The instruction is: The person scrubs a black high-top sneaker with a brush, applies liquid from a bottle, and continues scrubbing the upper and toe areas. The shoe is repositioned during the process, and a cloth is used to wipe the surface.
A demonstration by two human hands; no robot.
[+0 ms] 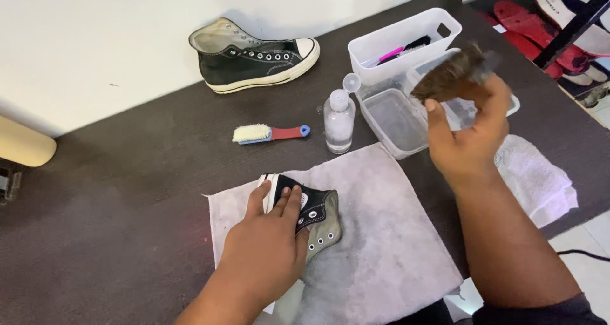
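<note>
Head view, near to far. My left hand (pixel 270 242) flat, fingers spread, pinning black high-top sneaker (pixel 309 218) on its side on grey towel (pixel 381 236), at 6 o'clock on table (pixel 127 198). My right hand (pixel 469 141) raised at 2 o'clock, fingers curled round brown bristle brush (pixel 452 74), blurred, over clear water tub (pixel 397 118). Step, as I judge: brush wetted, scrubbing stage. Next move calls for steady shoe, bristles on canvas. Small brush (pixel 270 134), bottle (pixel 338 121) at 12; second sneaker (pixel 254 53) by wall.
</note>
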